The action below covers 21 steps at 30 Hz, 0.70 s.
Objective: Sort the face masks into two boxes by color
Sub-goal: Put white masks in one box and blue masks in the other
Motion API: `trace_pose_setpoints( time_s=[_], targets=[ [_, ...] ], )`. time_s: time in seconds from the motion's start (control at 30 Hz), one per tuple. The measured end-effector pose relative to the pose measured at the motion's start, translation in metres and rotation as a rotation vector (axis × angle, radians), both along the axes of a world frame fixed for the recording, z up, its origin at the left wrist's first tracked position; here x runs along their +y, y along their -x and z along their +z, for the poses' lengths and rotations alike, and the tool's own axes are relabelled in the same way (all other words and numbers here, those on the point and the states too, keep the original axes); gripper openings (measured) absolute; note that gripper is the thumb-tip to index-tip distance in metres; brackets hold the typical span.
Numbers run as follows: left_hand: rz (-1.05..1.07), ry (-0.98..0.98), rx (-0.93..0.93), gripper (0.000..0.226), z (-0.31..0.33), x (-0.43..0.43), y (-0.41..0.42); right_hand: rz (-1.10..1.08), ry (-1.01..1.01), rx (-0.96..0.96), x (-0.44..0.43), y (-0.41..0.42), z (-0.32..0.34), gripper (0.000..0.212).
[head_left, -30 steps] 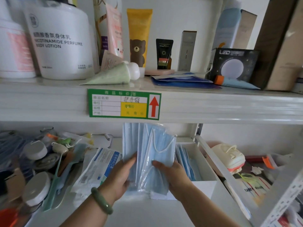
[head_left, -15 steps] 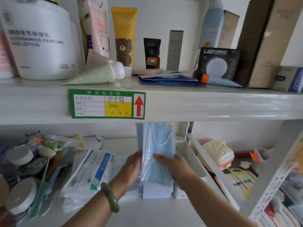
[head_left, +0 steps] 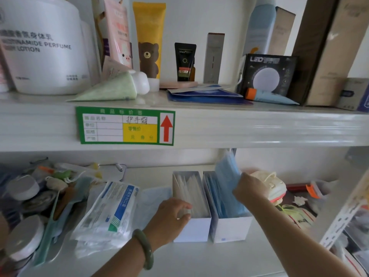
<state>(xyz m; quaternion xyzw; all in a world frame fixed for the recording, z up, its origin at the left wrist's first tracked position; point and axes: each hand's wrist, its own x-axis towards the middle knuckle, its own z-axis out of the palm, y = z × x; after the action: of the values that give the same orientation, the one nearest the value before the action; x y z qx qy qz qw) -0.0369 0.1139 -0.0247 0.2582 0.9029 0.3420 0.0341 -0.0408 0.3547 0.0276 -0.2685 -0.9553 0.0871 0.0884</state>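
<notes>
Spanning the frame, a white upper shelf (head_left: 239, 128) with a green price label (head_left: 125, 125). On it, cut off at the top and left, a big white lotion tub (head_left: 46, 47).

Below, on the lower shelf (head_left: 179, 262), buried under clutter at the left and cropped at the right: two white boxes side by side. In the left box (head_left: 196, 228), white masks (head_left: 191, 192) on edge. In the right box (head_left: 233, 229), blue masks (head_left: 214, 194), likewise on edge.

Left of the boxes, a packet of masks (head_left: 111, 212), print too blurred to read.

Clasped in the right hand (head_left: 249, 188), a blue sheaf (head_left: 226, 176), lower end down in the right box, top reaching the upper shelf's underside. Fingers hidden behind it.

At the left box's near left corner, the left hand (head_left: 171, 216), fingers (head_left: 184, 206) and thumb curled narrow over the rim, pinching the wall.

On the left wrist, a green bangle (head_left: 144, 248).
</notes>
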Motion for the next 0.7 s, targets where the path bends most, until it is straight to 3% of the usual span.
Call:
trace_pose_setpoints(
  time_s=[0.17, 0.47, 0.7],
  targets=[
    [-0.022, 0.009, 0.057, 0.026, -0.002, -0.001, 0.001, 0.045, -0.144, -0.111, -0.015, 0.009, -0.002, 0.045],
    [-0.030, 0.064, 0.194, 0.030, -0.003, 0.000, 0.000, 0.079, -0.393, -0.293, -0.030, 0.018, -0.002, 0.042],
    [-0.221, 0.210, 0.282, 0.041, 0.015, 0.033, -0.006, 0.140, -0.118, -0.408, -0.026, 0.019, -0.021, 0.034]
  ],
)
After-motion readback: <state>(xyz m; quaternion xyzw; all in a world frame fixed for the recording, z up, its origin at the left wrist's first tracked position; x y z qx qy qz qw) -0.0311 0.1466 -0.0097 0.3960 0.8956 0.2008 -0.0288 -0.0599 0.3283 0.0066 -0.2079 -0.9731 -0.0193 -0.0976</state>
